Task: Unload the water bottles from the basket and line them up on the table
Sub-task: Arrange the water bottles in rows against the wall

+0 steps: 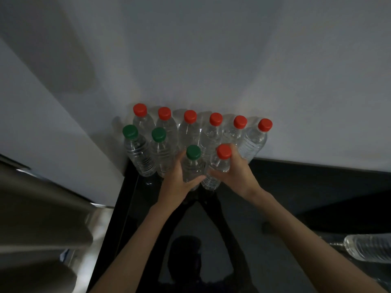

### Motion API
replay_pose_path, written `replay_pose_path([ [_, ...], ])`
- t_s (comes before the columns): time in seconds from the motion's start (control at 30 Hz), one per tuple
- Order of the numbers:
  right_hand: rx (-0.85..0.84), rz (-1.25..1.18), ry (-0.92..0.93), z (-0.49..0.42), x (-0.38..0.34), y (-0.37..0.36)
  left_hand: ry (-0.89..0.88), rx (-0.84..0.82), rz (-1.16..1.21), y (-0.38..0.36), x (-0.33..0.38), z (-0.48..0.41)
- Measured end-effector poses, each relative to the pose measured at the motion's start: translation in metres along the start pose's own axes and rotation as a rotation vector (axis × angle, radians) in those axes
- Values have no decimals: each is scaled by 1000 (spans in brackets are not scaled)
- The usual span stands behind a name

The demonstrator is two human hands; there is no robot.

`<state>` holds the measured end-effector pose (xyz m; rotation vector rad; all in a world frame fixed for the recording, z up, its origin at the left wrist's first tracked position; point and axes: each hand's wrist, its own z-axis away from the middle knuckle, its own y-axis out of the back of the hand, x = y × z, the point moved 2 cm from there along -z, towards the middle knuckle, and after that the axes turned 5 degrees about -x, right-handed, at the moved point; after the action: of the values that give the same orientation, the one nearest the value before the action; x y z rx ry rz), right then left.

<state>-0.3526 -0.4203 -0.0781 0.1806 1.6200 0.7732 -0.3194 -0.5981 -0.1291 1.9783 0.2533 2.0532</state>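
Green-capped bottle (191, 168) and red-capped bottle (220, 162) are being gripped, centre frame.
Left hand (177, 183) is being curled round the green one, right hand (238, 173) round the red.

The clear, ribbed plastic bottles (139, 154) stand on a glossy black table (296, 197) beside brushed metal (42, 208).

Clear, capped, upright: red row (189, 132) of six against the wall (211, 60); green pair (160, 153) just before it, leftward; green bottle (192, 166) and red bottle (220, 163) nearer, gripped; lying bottle (370, 249) well apart, rightward.
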Motion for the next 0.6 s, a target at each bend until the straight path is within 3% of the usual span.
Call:
replay_pose_path([
  [0.1, -17, 5, 0, 2, 6, -3, 92, -3, 73, -8, -7, 20],
  [0.17, -20, 19, -22, 5, 13, -9, 281, 105, 250, -14, -20, 32],
  [0.27, 9, 25, -56, 9, 20, -13, 702, 190, 964, -26, -38, 41],
  [0.37, 15, 5, -57, 8, 19, -11, 836, 172, 1402, -33, -41, 37],
  [0.6, 93, -88, -89, 5, 21, -20, 717, 229, 1375, -36, -49, 21],
])
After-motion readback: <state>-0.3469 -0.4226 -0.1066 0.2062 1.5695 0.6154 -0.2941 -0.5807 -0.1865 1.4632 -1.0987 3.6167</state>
